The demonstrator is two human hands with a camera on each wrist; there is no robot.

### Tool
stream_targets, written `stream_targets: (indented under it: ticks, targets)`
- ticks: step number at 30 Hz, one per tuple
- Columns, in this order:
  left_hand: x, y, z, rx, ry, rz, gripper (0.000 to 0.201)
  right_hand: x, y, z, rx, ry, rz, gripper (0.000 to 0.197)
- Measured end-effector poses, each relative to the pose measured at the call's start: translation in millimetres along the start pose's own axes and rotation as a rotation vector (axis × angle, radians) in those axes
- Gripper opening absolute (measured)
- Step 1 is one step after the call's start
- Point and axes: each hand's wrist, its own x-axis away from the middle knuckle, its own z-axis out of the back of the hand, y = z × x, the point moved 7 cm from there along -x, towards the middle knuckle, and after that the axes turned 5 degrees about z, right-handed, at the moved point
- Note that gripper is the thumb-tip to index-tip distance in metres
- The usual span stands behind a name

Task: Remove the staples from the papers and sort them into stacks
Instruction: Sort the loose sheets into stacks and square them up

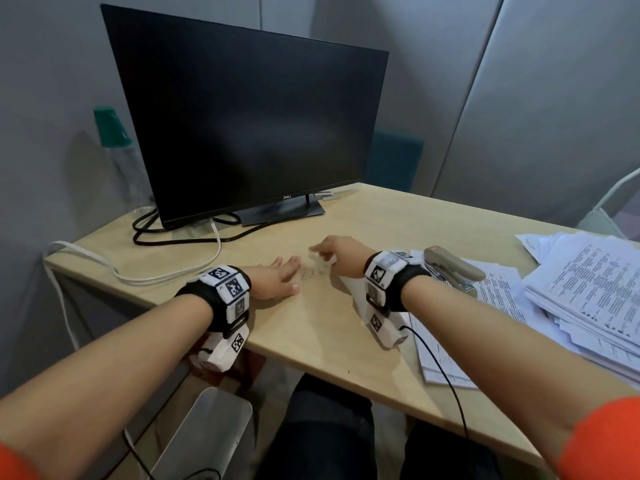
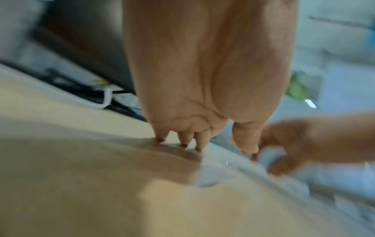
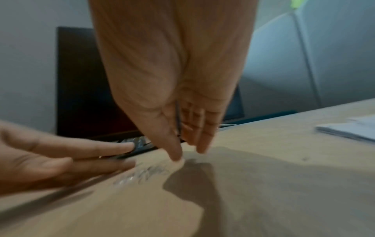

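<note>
An office cubicle: a black flat monitor (image 1: 249, 123) on a light wooden desk (image 1: 346, 327), grey padded partition panels (image 1: 554, 98), and printed paper stacks (image 1: 588, 296).

dark monitor (image 1: 249, 123), cables (image 1: 173, 233), green-capped bottle (image 1: 117, 147)

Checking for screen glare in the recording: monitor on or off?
Off, as far as visible: the Dell monitor shows a uniformly black screen in the head view, no image or backlight glow.
</note>
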Motion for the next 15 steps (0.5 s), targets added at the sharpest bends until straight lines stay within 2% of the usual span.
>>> stream_targets:
  ticks: [1,3,6,7,9,12,13,15]
  targets:
    - [4.2,-5.4,4.4,0.172,0.026,-0.028,0.068,4.4,10.7,1.5,0.001,0.007,-0.089,0.065]
    - [15.8,-15.9,16.2,0.477,0.146,-0.071,0.062,10.8,26.3,-2.1,0.105,-0.047,-0.23,0.048]
    - [35.3,-38.9,29.5,0.863,0.365,-0.077,0.044,10.9,10.9,-11.0,0.131,-0.168,-0.256,0.014]
    - [44.1,-51.0,33.6,0.933,0.48,-0.049,0.037,6.6,-0.1,-12.3,0.135,-0.186,-0.236,0.009]
    - [66.0,-83.9,43.4,1.012,0.812,0.03,0.025,-11.9,-9.4,-21.9,0.142,-0.188,-0.196,0.007]
    - [105.4,-131.9,38.2,1.183,1.315,0.153,0.023,-43.1,-8.7,-43.6,0.21,-0.157,-0.152,0.016]
    - [114.6,-146.0,28.0,1.236,1.434,0.256,0.025,-43.8,-17.9,-42.9,0.224,-0.139,-0.121,0.014]
    - [121.5,-165.6,0.0,1.417,1.545,0.444,0.029,-29.5,-47.4,-33.1,0.213,-0.093,-0.074,0.017]
